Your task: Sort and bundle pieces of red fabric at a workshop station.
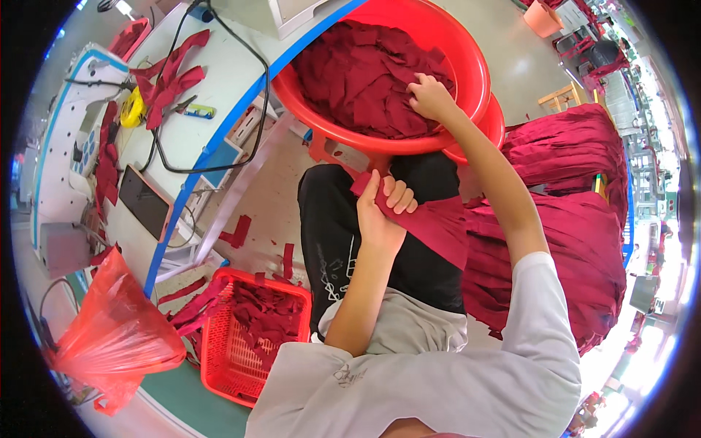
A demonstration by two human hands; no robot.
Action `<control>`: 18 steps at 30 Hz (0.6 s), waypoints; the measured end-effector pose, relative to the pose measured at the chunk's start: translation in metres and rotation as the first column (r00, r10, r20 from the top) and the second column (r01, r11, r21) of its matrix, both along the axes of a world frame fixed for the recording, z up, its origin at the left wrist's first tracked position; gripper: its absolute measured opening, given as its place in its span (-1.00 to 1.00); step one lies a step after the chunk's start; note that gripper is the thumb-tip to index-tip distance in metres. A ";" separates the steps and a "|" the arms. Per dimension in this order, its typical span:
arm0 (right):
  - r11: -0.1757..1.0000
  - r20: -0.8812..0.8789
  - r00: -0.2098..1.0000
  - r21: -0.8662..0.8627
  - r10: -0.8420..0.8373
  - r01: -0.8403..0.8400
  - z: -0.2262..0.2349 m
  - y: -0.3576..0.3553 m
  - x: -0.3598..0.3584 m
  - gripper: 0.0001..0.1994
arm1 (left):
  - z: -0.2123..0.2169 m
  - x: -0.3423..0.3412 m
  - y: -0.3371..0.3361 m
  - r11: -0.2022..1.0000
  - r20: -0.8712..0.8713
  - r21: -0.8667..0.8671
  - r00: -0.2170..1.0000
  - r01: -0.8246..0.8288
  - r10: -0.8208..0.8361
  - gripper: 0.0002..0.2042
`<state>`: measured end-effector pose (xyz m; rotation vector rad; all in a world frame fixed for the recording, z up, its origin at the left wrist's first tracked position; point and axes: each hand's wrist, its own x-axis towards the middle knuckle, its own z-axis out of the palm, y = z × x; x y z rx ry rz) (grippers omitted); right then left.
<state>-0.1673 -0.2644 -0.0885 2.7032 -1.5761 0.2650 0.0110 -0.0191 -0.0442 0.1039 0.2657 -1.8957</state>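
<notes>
My left hand [385, 212] is closed round a dark red cloth piece [438, 226] above my lap. The cloth widens toward the right and hangs over my thigh. My right hand [431, 96] reaches over a big red plastic basin [473, 55], its fingers curled in against the heap of dark red cloth pieces [365, 73] inside. Whether those fingers pinch a piece is hard to make out. The heap fills most of the basin, which stands just beyond my knees.
Bundled dark red cloth [548, 255] lies in big piles at my right. On the left stands a blue-edged worktable [241, 117] with a phone [146, 201], black cable and yellow tape roll [133, 109]. A red basket [219, 365] holds scraps; a red plastic bag [120, 328] hangs nearby.
</notes>
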 end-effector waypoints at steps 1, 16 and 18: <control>1.000 -0.154 0.988 -0.026 -0.008 0.004 -0.005 -0.007 0.000 -0.66 | 0.003 0.000 -0.001 1.000 0.012 0.017 1.000 -0.001 0.001 -0.60; 0.890 0.766 0.637 0.348 -0.087 -0.296 0.174 0.067 -0.003 -0.88 | 0.005 -0.003 -0.007 0.997 0.099 -0.059 0.994 0.052 -0.046 -0.60; 0.900 0.832 0.554 0.244 -0.003 -0.362 0.221 0.106 0.003 -0.87 | 0.003 -0.002 -0.005 0.996 0.099 -0.075 0.994 0.044 -0.037 -0.61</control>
